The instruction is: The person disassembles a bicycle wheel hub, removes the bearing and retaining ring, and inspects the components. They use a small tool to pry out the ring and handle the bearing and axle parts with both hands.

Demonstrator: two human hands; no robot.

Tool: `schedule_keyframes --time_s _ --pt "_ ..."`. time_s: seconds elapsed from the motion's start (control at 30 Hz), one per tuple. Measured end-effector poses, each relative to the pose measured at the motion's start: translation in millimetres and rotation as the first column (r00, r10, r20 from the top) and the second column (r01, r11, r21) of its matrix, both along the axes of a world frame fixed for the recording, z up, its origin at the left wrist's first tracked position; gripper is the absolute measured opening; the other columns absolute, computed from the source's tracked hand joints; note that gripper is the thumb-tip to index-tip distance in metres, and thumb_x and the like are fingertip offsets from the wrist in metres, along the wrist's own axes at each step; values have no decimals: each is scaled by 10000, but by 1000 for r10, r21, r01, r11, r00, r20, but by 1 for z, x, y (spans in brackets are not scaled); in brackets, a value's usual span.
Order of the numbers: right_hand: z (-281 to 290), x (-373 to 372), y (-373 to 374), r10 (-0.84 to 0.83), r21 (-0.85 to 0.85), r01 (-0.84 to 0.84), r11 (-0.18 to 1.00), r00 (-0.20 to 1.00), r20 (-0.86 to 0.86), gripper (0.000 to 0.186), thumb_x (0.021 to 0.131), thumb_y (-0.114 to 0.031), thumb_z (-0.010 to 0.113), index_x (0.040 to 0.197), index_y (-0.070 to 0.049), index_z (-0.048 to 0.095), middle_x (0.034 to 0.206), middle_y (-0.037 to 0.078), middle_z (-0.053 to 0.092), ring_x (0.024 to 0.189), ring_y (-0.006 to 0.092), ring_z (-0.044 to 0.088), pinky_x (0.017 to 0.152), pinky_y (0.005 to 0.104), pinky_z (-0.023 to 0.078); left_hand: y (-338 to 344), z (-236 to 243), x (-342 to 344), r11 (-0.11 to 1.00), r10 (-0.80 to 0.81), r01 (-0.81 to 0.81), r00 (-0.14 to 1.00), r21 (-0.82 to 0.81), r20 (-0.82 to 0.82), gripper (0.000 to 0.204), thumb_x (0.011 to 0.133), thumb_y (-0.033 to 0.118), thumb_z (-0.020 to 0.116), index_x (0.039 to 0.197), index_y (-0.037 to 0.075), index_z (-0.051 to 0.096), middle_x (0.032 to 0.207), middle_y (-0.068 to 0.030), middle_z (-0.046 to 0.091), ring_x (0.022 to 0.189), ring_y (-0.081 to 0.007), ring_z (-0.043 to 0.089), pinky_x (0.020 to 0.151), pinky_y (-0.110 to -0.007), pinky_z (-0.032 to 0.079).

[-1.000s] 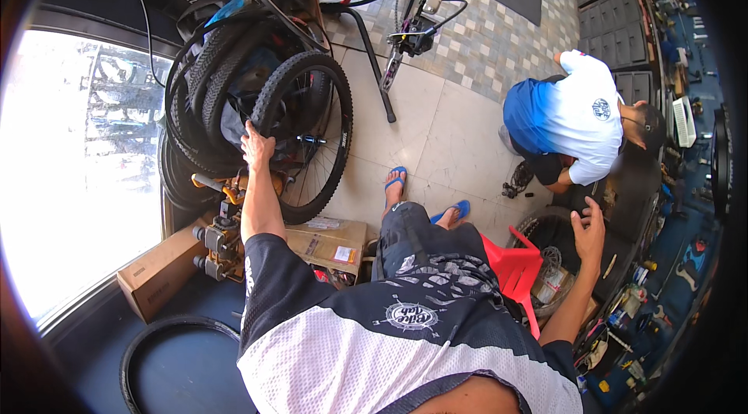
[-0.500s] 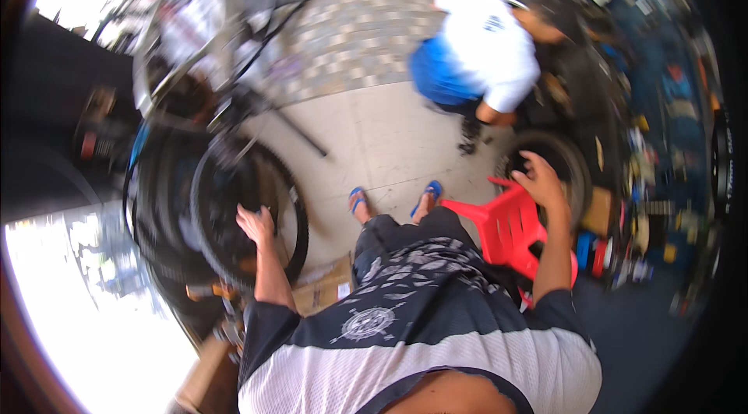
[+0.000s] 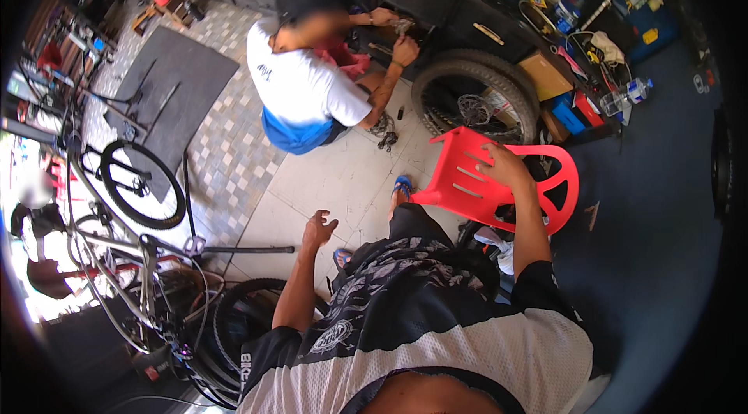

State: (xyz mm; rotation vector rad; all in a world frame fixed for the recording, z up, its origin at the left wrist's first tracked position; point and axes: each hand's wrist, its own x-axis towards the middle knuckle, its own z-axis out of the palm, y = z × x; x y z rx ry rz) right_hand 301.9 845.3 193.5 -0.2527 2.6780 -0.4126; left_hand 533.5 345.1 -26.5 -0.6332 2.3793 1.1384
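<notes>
Right hand (image 3: pixel 508 169) grips red plastic chair (image 3: pixel 467 180); left hand (image 3: pixel 318 229) open, empty, fingers spread

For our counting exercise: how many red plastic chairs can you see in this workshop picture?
1. The red plastic chair stands on the floor beside the large tyre, with the right hand resting on it. Others may be hidden.

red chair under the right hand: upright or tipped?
Tipped. The red plastic chair shows its slatted seat tilted toward the camera; the right hand rests on it.
</notes>
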Motion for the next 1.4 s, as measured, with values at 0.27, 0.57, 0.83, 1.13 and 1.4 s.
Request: schedule_keyframes --time_s 0.27,0.57,0.83,1.13,1.4 --pt "-43 -71 77 -87 -64 90 994 995 40 664 891 -378 842 1412 -24 631 1264 267 722 1180 382 720 1009 478 567 53 62 -171 998 -55 55 995 0 -79 553 945 376 802 1366 41 674 1133 -205 772 1047 -342 757 918 -449 591" --pt "-44 -163 59 -77 -180 73 981 997 -17 634 894 -401 811 1399 -56 643 1365 239 692 1275 420 661 1074 512 541 130 119 -274 927 -225 261 961 270 -158 511 969 231 793 1405 4 653 1226 -247 751 1072 -308 768 913 -402 623" --pt "-27 -244 26 -118 -179 94 979 985 -126 614 906 -407 808 1402 -88 636 1363 201 691 1322 399 634 1092 506 531 125 167 -375 887 -299 387 897 253 -325 422 992 173 777 1359 -3 662 1221 -196 763 1080 -273 778 912 -387 630" --pt "13 -307 -32 -88 -153 78 985 994 -64 622 918 -417 778 1432 -103 624 1408 198 670 1326 397 633 1097 516 523 71 163 -432 902 -210 339 886 268 -414 379 999 134 755 1333 -19 661 1238 -228 755 1106 -326 778 899 -426 640" --pt "17 -356 -26 -50 -100 51 994 999 8 640 912 -400 797 1450 -107 611 1415 192 669 1316 405 643 1084 515 532 80 158 -447 908 -148 264 929 324 -340 350 985 109 754 1304 -19 687 1207 -168 768 1115 -240 751 927 -374 617"
